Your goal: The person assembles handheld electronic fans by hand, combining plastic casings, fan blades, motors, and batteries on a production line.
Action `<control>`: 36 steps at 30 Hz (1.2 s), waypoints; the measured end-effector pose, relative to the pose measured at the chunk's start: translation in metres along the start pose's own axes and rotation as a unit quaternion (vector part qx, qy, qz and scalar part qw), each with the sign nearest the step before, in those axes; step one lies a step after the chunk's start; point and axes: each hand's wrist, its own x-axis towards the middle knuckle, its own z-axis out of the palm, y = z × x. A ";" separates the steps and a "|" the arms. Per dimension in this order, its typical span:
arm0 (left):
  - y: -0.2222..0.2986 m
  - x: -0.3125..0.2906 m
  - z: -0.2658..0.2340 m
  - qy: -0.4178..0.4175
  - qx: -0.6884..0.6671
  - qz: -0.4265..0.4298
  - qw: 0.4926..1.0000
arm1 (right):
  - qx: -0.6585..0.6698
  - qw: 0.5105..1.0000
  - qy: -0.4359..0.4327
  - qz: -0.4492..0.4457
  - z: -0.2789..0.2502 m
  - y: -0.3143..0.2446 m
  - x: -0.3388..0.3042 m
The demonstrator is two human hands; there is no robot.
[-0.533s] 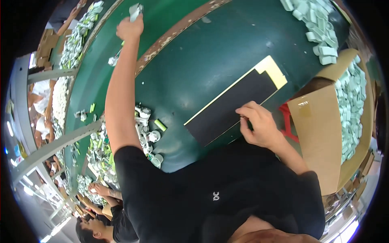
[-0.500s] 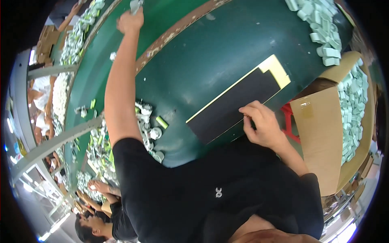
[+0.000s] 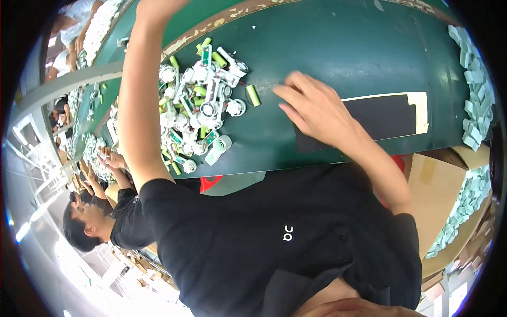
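Note:
My left arm reaches to the far left. My left hand (image 3: 158, 7) is cut off by the picture's upper edge, so its fingers and anything in them are hidden. My right hand (image 3: 317, 110) hovers above the green work table, over the left end of a black mat (image 3: 381, 117) with a pale yellow edge. Its fingers are slightly blurred, with thumb and forefinger apart and nothing visible between them. Left of this hand lies a heap of small white motor assemblies (image 3: 208, 108) with circuit boards and green cylinders. The closest loose piece is a green cylinder (image 3: 253, 95) on a wire.
Pale green plastic shells (image 3: 474, 87) line the table's right end. Below them stands a cardboard box (image 3: 435, 179) of similar shells. A grey metal bar (image 3: 79, 80) crosses the left side, near a conveyor with more parts. A co-worker in black (image 3: 127, 219) sits at the left.
My view has shifted, bringing the heap fully into sight. My right hand has left the mat's near edge, moved left and loosened its pinch. My left hand, earlier holding a whitish piece, is now mostly out of frame.

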 end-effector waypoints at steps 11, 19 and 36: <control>0.002 -0.087 -0.027 0.040 -0.168 -0.097 0.980 | 0.026 0.998 -0.017 0.047 0.076 0.032 0.090; 0.031 -0.046 -0.006 -0.012 -0.170 -0.019 0.985 | 0.164 0.971 0.017 0.174 -0.046 0.065 -0.008; 0.145 0.067 0.196 -0.160 -0.131 0.204 0.957 | -0.002 0.891 0.237 0.388 -0.123 0.054 -0.155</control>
